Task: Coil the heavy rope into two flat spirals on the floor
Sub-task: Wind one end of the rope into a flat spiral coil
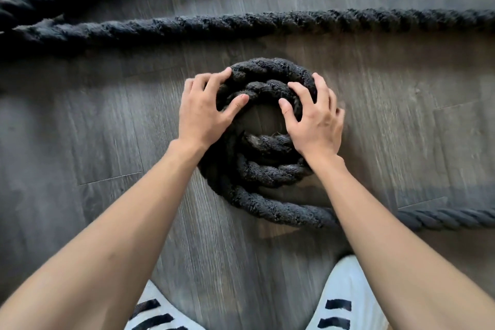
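Several turns of thick, fuzzy, twisted black rope (267,174) form a small spiral on grey plank floor (80,128); left hand (206,112) grips its left rim, right hand (313,120) its right; bare planks flank it, tail leaving right.

Bare left hand (203,112), bare right hand (314,122), white shoes (345,282), black stripes (338,305)

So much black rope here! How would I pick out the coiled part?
On the grey wood floor, just ahead of the white striped shoes, the left hand and right hand grip a round spiral. Unlike the straight rope beyond it, it curls in rings.
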